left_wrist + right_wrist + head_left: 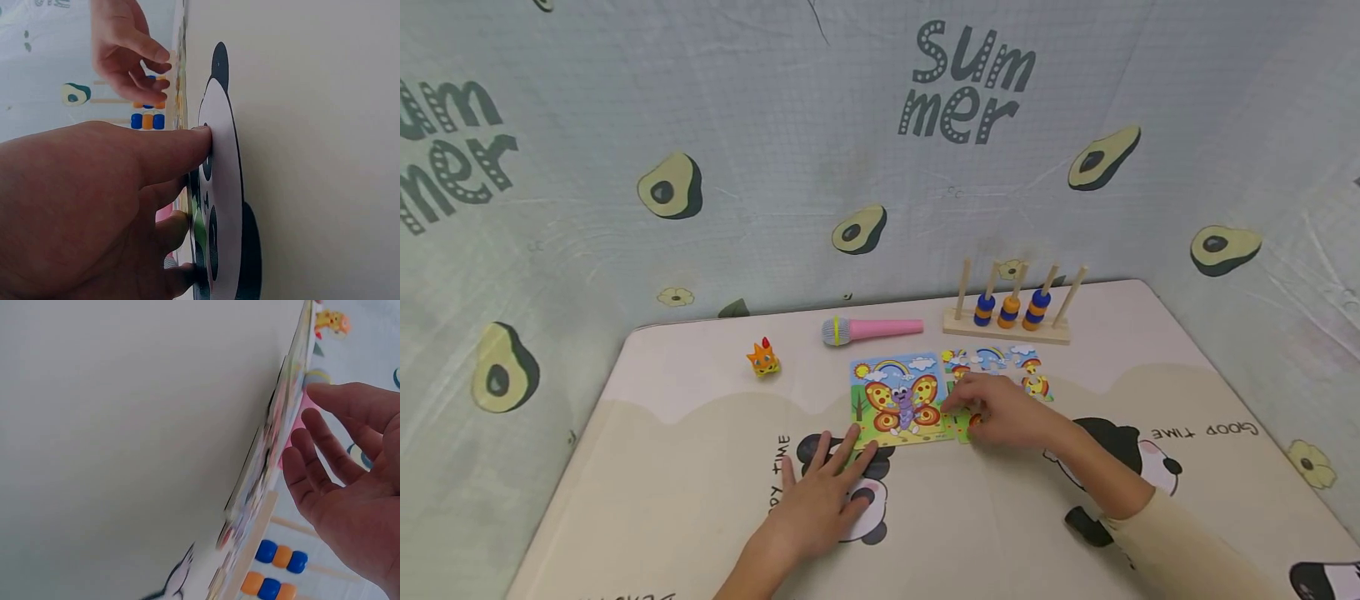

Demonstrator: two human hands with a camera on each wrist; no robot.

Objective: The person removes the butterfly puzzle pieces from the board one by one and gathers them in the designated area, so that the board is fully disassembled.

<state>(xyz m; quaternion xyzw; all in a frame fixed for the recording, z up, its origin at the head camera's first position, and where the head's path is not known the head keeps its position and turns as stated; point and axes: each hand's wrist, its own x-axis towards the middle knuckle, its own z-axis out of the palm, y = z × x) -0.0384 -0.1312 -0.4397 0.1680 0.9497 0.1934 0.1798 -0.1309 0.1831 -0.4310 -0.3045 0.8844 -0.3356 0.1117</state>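
A butterfly picture puzzle (904, 396) lies flat on the table. My left hand (820, 500) rests with fingers spread, its fingertips at the puzzle's lower left edge. Over the puzzle's right side and the loose puzzle pieces (1036, 385) beside it hovers my right hand (1007, 410). In the right wrist view, the fingers of that hand (350, 462) are loosely bent, with nothing seen between them and the thumb. The right hand hides some of the pieces in the head view.
Behind the puzzle lies a pink toy microphone (880, 330). A wooden peg stand (1006, 330) with blue and orange beads is at the back right. A small orange toy figure (763, 360) stands to the left. A printed cloth wall (775, 167) rises behind the table.
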